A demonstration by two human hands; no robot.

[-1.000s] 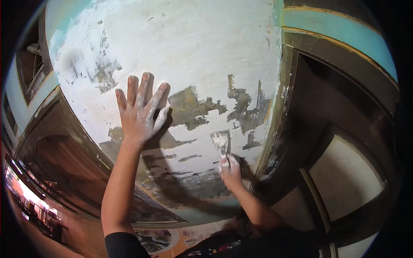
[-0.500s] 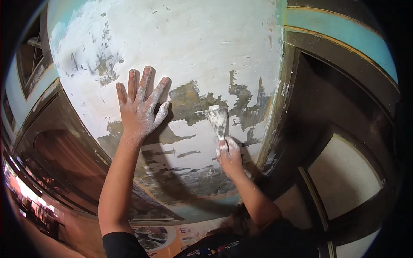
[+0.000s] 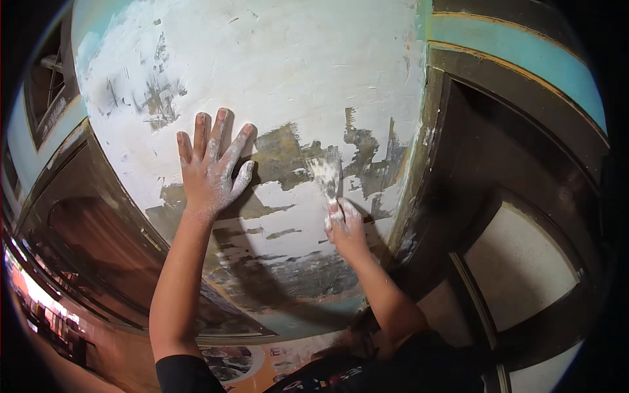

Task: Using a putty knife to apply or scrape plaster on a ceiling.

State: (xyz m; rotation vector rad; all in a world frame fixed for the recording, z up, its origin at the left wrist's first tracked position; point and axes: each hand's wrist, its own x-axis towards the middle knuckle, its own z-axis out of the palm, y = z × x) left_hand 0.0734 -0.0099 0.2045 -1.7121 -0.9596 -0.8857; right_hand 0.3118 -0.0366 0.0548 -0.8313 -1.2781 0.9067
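Note:
My left hand (image 3: 213, 170) lies flat against the wall (image 3: 275, 72), its fingers spread and dusted white. To its right, my right hand (image 3: 344, 229) is wrapped round the handle of a putty knife (image 3: 327, 175). White filler coats the wide blade, which points up the wall at the edge of a bare patch (image 3: 282, 154). The wall carries a rough white layer, broken by grey-brown patches in its middle and lower part. Whether the blade's edge touches the surface, I cannot tell.
A dark wooden frame (image 3: 419, 177) borders the wall on the right, with a dark door and pale panel (image 3: 524, 262) beyond. At the left stands another brown door (image 3: 105, 229). A patterned mat (image 3: 229, 360) lies below.
The putty knife has shifted slightly left and its blade has turned a little. My left hand stays flat on the wall, appearing slightly lower in the view.

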